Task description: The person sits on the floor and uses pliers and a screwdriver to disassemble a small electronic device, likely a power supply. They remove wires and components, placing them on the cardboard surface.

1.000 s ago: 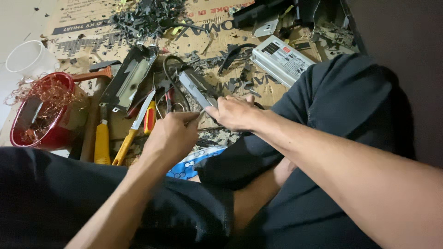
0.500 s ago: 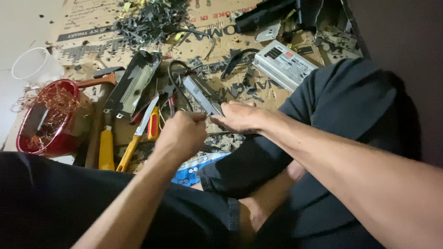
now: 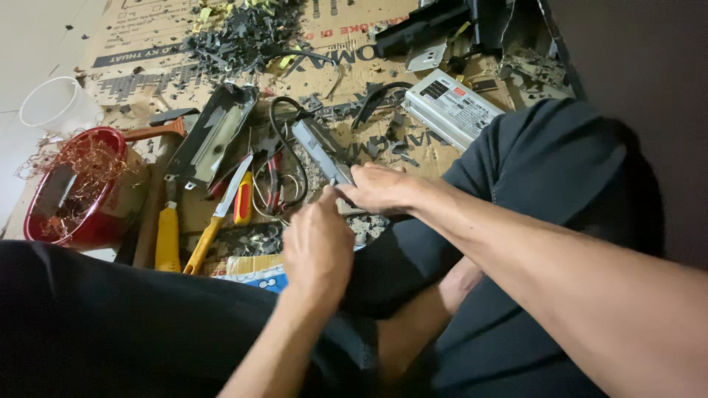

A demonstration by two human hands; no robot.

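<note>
- Head view: grey metal strip (image 3: 318,149), long and narrow, lies slanted on the cardboard sheet (image 3: 147,44) spread on the floor — near end under both hands.
- Judged stiff, light, sharp-edged; best taken by its long sides.
- Right hand (image 3: 380,188): fingers curled, pressing the strip's end.
- Left hand (image 3: 318,247): fingers closed together at that end — what they pinch, cannot tell.
- 1 red bowl (image 3: 110,214) of copper wire well apart.

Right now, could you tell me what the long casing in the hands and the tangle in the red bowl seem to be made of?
Long casing: likely bare metal, grey with a dull sheen, flat folded edges. Tangle in the red bowl: probably bare copper wire, thin reddish-orange glinting strands. The bowl itself looks like glossy plastic.
</note>
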